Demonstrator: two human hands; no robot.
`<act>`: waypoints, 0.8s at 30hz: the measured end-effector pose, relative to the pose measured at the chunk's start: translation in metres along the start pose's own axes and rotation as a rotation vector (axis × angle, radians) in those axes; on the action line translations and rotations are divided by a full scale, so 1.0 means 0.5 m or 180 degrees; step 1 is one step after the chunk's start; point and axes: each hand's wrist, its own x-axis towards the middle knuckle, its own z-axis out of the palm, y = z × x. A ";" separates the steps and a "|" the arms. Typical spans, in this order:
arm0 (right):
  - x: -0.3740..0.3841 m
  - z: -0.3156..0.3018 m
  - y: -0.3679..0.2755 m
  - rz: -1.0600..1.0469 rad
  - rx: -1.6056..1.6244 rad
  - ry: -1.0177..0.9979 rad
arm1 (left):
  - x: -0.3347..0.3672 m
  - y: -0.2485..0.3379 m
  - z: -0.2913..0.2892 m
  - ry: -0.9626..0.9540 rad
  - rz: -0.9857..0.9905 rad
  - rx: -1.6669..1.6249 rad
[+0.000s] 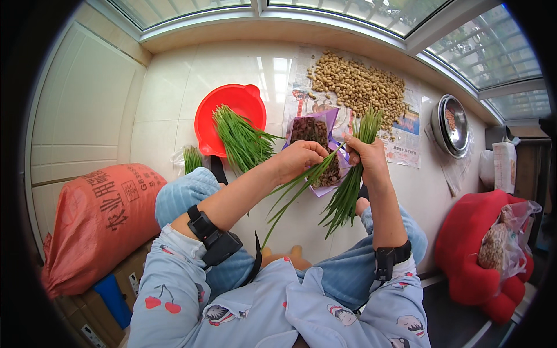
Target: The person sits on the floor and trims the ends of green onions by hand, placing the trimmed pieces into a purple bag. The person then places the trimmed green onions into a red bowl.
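My right hand [369, 160] is closed round a bunch of garlic chives [346, 196], held upright at a slant with pale stem ends above the fist and green leaves hanging below. Just to its left, the fingers of my left hand [306, 158] pinch a few long chive blades [290, 187] that trail down and left. Beneath both hands lies an opened purple wrapper [329, 123] with dark brown scraps on it. Another heap of chives [242, 138] rests partly in a red plastic basin [231, 95] at the left, its leaves spilling over the rim.
Peanuts in shells [360, 82] are spread on newspaper [411, 152] by the window. Stacked metal bowls [454, 129] stand at the right, above a red plush seat [467, 252] bearing a plastic bag [515, 235]. A full orange woven sack [104, 217] leans at the left, near a smaller chive bundle [192, 159].
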 end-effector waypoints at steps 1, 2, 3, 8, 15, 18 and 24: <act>0.000 0.000 0.001 0.0023 -0.0004 -0.0014 | 0.001 0.000 -0.001 -0.0004 0.0002 0.0012; 0.000 0.000 0.002 0.0040 -0.0009 -0.0031 | 0.002 0.000 0.000 0.0015 0.0025 0.0036; 0.000 0.000 0.002 0.0041 -0.0007 -0.0069 | 0.003 -0.001 0.000 0.0006 0.0026 0.0040; 0.002 0.002 0.008 0.0103 0.0005 -0.0041 | 0.006 -0.004 -0.002 -0.0019 0.0011 0.0099; 0.005 0.004 0.018 0.0143 0.0030 -0.0019 | 0.005 -0.008 -0.003 0.0008 0.0044 0.0148; 0.002 0.004 0.021 0.0165 0.0052 -0.0056 | 0.005 -0.011 0.002 0.0075 0.0030 0.0092; 0.002 -0.001 0.021 0.0167 0.0233 -0.0220 | 0.002 -0.007 0.002 0.0006 -0.0011 0.0250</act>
